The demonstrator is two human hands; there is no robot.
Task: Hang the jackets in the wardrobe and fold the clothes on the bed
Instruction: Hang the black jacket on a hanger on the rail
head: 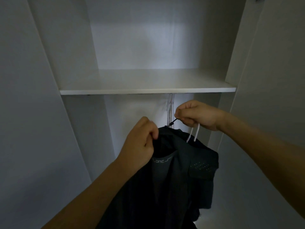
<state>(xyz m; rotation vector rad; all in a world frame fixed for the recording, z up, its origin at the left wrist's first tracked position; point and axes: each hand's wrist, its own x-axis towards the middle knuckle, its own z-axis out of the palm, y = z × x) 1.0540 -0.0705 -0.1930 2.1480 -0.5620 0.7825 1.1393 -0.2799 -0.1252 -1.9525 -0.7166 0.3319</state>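
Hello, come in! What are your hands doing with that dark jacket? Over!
Left hand pinching dark jacket collar. Right hand gripping white hanger and zip pull. Not hung yet. Shelf overhead.

Both bare forearms reached up and forward from the lower corners. The left hand [140,138] was curled, fingers and thumb pinched together at its right edge. The right hand [196,114] sat higher (knuckles up), closed in a fist, thumb and forefinger pinching.
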